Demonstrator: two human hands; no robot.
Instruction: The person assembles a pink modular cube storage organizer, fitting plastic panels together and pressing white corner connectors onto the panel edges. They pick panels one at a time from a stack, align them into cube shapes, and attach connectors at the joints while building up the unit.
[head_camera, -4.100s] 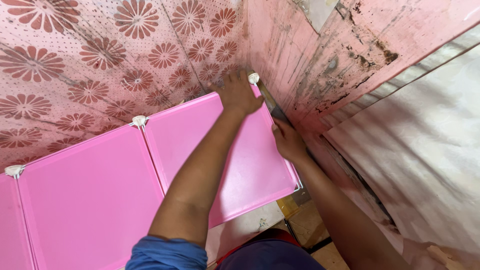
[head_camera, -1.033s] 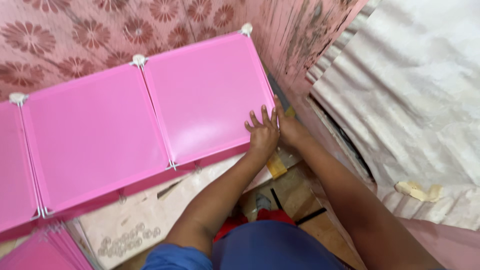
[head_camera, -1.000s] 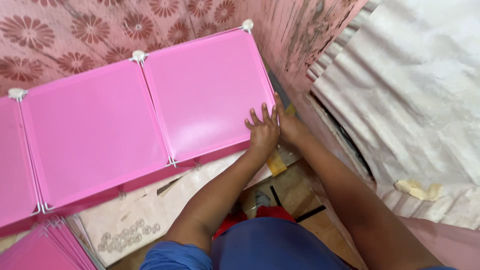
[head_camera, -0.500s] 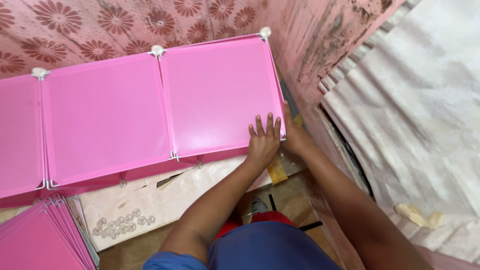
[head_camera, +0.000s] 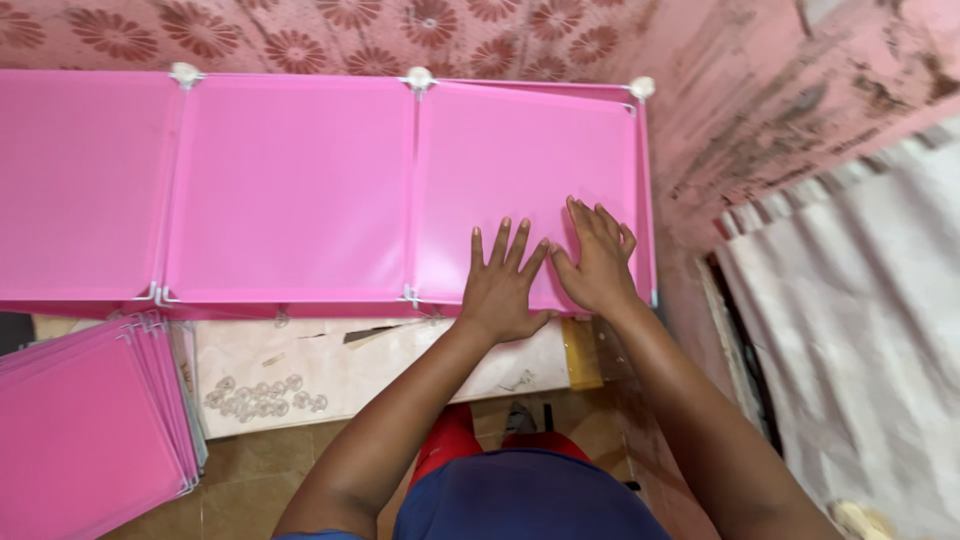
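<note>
floral pink wall (head_camera: 300, 30) behind, left hand (head_camera: 503, 290) and right hand (head_camera: 598, 262) spread flat on rightmost pink panel (head_camera: 520, 170), gripping nothing

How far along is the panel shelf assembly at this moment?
Done: three pink top panels sit joined by white corner connectors. In hand: left hand and right hand press flat on the rightmost panel. Left: spare panels and loose connectors remain unused.

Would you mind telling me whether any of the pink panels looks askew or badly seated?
Yes: the right-hand panel, under both hands, sits skewed. Its top edge slants away from the frame below the middle connector, so a dark gap shows there. The middle panel lies flush.
</note>
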